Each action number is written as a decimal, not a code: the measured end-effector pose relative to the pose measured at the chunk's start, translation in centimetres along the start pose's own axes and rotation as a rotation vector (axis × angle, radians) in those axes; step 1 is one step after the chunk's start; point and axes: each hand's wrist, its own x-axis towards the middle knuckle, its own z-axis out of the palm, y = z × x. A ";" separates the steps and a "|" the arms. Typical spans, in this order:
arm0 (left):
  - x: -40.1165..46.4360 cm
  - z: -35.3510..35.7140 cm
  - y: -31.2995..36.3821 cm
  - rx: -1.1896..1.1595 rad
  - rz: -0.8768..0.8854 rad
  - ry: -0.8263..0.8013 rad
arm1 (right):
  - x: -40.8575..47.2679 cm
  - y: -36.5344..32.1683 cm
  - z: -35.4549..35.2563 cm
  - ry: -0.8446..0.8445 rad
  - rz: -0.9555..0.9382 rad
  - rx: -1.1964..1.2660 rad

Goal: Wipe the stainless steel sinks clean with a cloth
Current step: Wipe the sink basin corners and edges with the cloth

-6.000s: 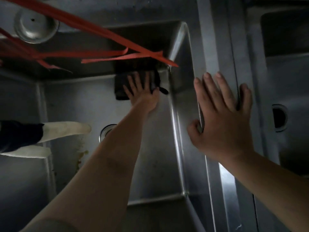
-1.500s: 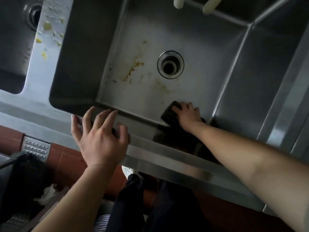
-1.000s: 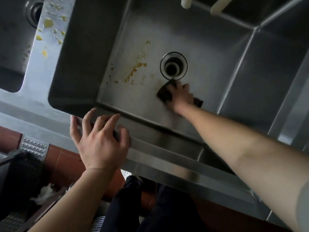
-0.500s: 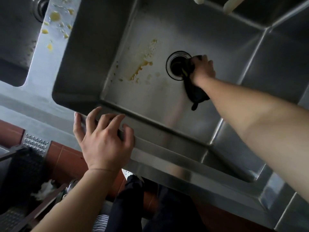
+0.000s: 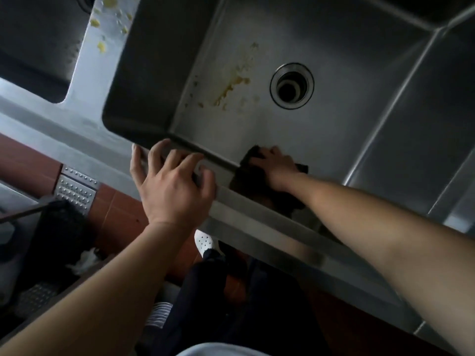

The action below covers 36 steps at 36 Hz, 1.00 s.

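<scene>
A deep stainless steel sink [image 5: 334,42] fills the upper middle, with a round drain [image 5: 291,85] and a yellow-brown stain [image 5: 231,88] on its floor left of the drain. My right hand [image 5: 276,167] presses a dark cloth [image 5: 252,156] flat on the sink floor, at the near edge below the drain. My left hand [image 5: 172,183] rests on the sink's front rim [image 5: 257,214], fingers spread and curled over the edge, holding nothing.
A second sink [image 5: 38,47] lies at the upper left; the divider [image 5: 102,34] between them carries yellow food bits. Below the rim are red floor tiles [image 5: 113,209], a perforated metal grate [image 5: 75,191], dark items at the left and my own legs and white shoe [image 5: 204,242].
My right hand has drawn the cloth back from the drain to the near edge of the sink floor. The left hand stays on the front rim.
</scene>
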 end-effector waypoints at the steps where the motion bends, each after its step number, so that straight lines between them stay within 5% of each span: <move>1: 0.0 0.0 0.0 -0.005 0.002 0.003 | -1.7 1.4 0.8 -0.006 0.048 0.018; 10: 0.0 -0.1 0.1 -0.012 -0.018 -0.027 | -7.6 5.1 3.4 -0.063 0.359 -0.013; 17: 0.1 0.3 -0.2 -0.021 0.003 0.007 | -2.0 9.5 -4.1 0.503 0.817 0.458; 21: 0.1 0.3 -0.3 -0.006 0.011 0.011 | 3.3 14.9 -12.4 0.619 0.873 0.512; 26: 0.1 0.5 -0.4 -0.004 0.030 0.066 | 8.6 15.1 -17.6 0.567 0.753 0.444; 36: 0.1 0.3 -0.2 -0.006 0.025 0.063 | 9.9 -4.5 -9.9 0.218 0.019 0.107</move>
